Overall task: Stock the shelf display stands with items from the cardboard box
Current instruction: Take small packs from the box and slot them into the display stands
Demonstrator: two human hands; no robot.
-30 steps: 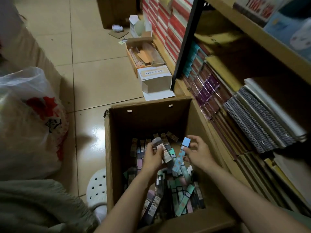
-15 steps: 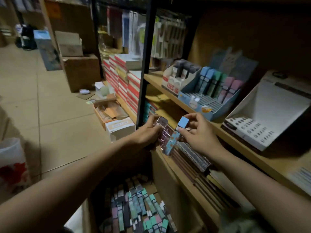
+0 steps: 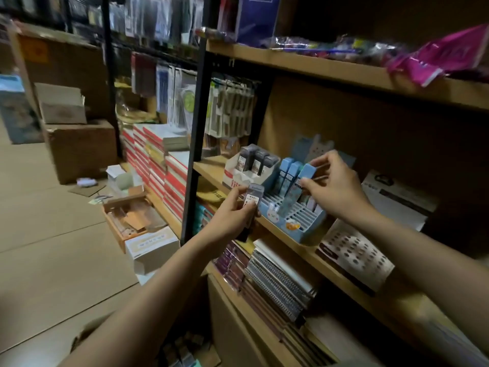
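Observation:
My right hand (image 3: 334,190) pinches a slim blue-capped case (image 3: 297,188) and holds it tilted over the slots of the blue display stand (image 3: 296,221) on the middle shelf. Two matching blue cases (image 3: 287,173) stand upright in the stand's back row. My left hand (image 3: 232,215) grips a clear grey case (image 3: 252,197) just left of the blue stand, at the shelf's front edge. A white stand (image 3: 244,176) with dark cases stands further left. The cardboard box (image 3: 185,350) with several more cases shows at the bottom edge, between my forearms.
A white slotted stand (image 3: 354,256) lies right of the blue one. Spiral notebooks (image 3: 277,282) fill the shelf below. A black upright post (image 3: 197,144) divides the shelving. Small boxes (image 3: 150,247) and cartons (image 3: 79,149) sit on the tiled floor to the left.
Both hands have risen from the cardboard box to the middle shelf with their cases. My right hand has carried the blue case to the blue stand's slots.

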